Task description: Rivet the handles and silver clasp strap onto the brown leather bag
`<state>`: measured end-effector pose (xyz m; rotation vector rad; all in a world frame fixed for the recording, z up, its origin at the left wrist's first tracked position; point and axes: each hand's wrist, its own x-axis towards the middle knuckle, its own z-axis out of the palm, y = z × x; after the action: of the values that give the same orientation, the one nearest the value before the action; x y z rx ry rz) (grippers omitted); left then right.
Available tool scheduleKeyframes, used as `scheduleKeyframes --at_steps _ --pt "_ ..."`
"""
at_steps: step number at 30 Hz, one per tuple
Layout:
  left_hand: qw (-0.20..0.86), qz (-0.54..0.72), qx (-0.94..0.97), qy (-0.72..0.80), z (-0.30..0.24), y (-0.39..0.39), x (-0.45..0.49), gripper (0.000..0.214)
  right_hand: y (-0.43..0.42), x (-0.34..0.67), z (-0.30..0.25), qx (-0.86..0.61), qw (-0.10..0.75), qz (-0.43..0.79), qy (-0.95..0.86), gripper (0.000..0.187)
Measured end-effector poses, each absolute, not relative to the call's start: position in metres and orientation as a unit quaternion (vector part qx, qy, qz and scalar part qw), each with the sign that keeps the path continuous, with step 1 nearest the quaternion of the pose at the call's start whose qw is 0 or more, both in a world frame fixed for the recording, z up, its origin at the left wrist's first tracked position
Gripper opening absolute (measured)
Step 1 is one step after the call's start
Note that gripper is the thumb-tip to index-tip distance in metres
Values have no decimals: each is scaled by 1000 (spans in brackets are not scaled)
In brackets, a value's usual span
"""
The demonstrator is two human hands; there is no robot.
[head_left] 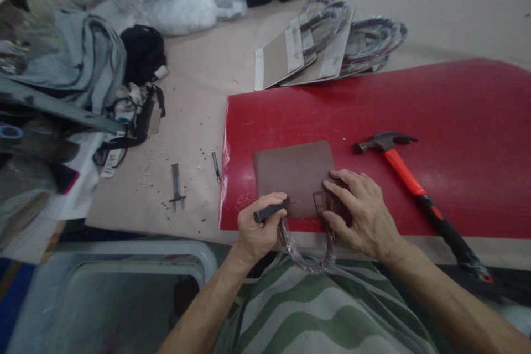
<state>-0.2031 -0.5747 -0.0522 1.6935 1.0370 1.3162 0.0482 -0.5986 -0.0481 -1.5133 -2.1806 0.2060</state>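
Observation:
A brown leather panel lies on the red cutting mat, with a plastic-wrapped handle loop hanging from its near edge over the table front. My left hand is closed round a short black punch tool, its tip resting on the panel's near left corner. My right hand lies flat on the panel's right side, fingers spread over the handle tab.
A red-handled hammer lies on the mat to the right. Two small metal punches and scattered punched bits sit on the beige table left of the mat. More wrapped handles and card panels lie behind. Clothes and bags pile at left.

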Motion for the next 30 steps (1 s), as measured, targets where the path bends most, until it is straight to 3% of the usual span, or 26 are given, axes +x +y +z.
scheduleKeyframes --at_steps 30 --pt "284 473 737 390 -57 -576 -181 18 -599 46 -44 -563 239 79 -788 48"
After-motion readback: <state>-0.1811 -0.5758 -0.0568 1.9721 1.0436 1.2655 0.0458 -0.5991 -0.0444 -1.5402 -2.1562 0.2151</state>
